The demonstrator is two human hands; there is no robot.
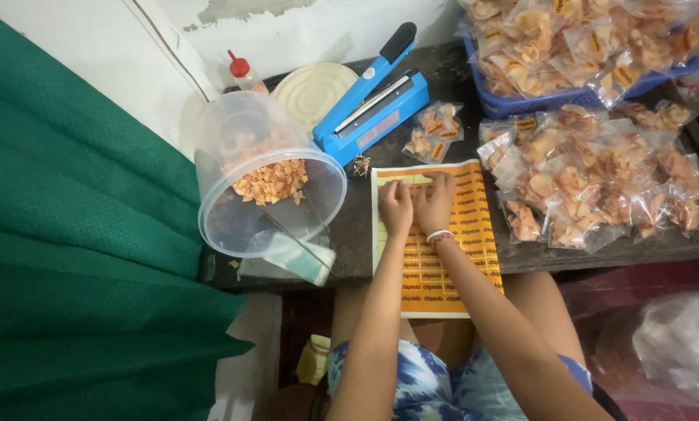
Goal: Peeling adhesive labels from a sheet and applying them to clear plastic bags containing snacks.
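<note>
Both hands work at the far end of the orange sticker sheet, which lies flat on the dark table with its near end hanging over the edge toward the person's lap, so the far row sits within easy reach. The left hand is curled with its fingertips pressed on the sheet, seemingly steadying it; the right hand pinches at the top row beside it (whether a sticker is lifted cannot be told). Filled snack bags are heaped to the right, two more lie just beyond the sheet. The blue heat sealer stands farther back, and a clear tub of chips tilts at left.
</note>
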